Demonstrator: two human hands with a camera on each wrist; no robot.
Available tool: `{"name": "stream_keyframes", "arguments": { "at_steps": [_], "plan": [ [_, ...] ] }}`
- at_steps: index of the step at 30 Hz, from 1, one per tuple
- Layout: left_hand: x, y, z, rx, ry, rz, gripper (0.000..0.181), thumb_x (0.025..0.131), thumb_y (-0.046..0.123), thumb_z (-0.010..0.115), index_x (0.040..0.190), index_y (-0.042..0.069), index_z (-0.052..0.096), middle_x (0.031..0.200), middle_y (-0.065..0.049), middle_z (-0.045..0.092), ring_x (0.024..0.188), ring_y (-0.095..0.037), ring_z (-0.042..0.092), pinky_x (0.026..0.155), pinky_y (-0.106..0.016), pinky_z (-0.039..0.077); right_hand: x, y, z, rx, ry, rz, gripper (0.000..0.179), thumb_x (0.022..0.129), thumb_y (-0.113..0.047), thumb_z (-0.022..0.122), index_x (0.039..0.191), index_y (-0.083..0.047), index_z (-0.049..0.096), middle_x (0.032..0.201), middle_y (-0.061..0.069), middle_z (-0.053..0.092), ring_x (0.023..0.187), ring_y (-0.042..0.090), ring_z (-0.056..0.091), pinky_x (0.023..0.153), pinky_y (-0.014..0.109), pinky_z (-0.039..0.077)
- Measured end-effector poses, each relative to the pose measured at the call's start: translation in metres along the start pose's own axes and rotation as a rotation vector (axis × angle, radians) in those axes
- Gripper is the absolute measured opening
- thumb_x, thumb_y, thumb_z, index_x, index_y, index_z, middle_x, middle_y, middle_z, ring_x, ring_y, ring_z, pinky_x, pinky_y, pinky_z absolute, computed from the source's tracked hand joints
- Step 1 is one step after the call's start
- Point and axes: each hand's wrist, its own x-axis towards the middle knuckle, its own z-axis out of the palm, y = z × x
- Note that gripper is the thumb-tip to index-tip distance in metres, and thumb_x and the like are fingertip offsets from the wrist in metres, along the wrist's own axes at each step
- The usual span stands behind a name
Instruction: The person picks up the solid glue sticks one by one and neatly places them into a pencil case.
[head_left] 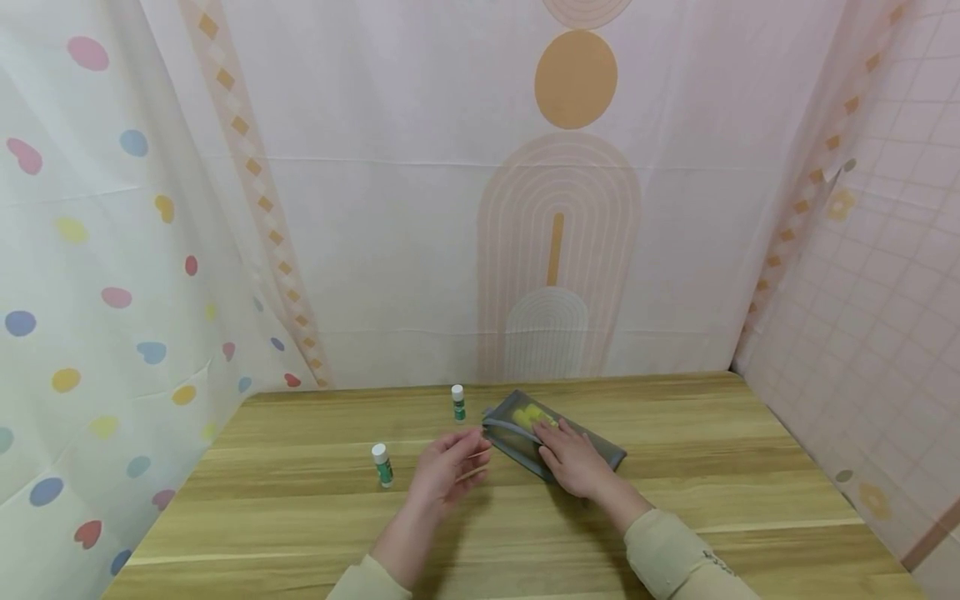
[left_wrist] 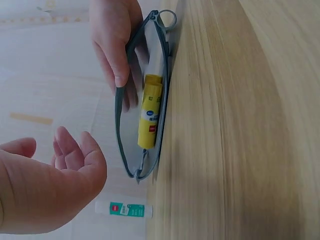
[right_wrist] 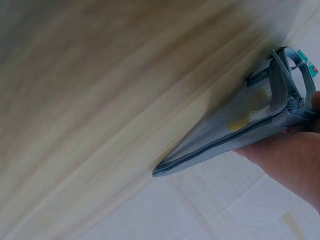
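A grey mesh zip pouch (head_left: 517, 447) lies at an angle on the table, its zipped mouth spread apart toward the left. Inside are yellow glue sticks (left_wrist: 150, 120), seen through the mouth in the left wrist view. My right hand (head_left: 576, 463) grips the pouch's upper edge, thumb at the rim and fingers over the mesh. Just left of the mouth, my left hand (head_left: 448, 469) hovers with loosely bent fingers and holds nothing. Left of it stands a green-and-white glue stick (head_left: 384, 468); another such glue stick (head_left: 458, 405) stands farther back.
The wooden table (head_left: 300, 517) reaches back to a hanging patterned curtain (head_left: 390, 250). A dotted curtain (head_left: 97, 250) hangs on the left and a checked one (head_left: 862, 317) on the right. A ring-shaped tab (left_wrist: 166, 20) sits at one end of the pouch's zip.
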Motion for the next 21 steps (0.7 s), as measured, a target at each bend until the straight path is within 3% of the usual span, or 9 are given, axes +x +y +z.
{"name": "stream_keyframes", "arguments": {
  "at_steps": [8, 21],
  "plan": [
    [-0.004, 0.003, -0.007, 0.183, 0.005, 0.119, 0.031, 0.097, 0.013, 0.064, 0.122, -0.007, 0.062, 0.096, -0.006, 0.070, 0.082, -0.014, 0.066, 0.074, -0.031, 0.058, 0.000, 0.000, 0.000, 0.005, -0.004, 0.004, 0.044, 0.106, -0.016, 0.045, 0.146, 0.002, 0.044, 0.152, 0.020, 0.039, 0.143, 0.046, 0.024, 0.110, 0.072, 0.017],
    [-0.009, 0.008, -0.024, 0.421, 0.046, 0.229, 0.031, 0.093, 0.015, 0.070, 0.118, -0.003, 0.067, 0.099, -0.008, 0.070, 0.089, -0.022, 0.066, 0.080, -0.035, 0.057, 0.001, 0.002, 0.001, 0.002, -0.009, 0.005, 0.044, 0.107, -0.017, 0.044, 0.147, 0.002, 0.043, 0.152, 0.020, 0.039, 0.143, 0.046, 0.024, 0.111, 0.071, 0.016]
  ]
}}
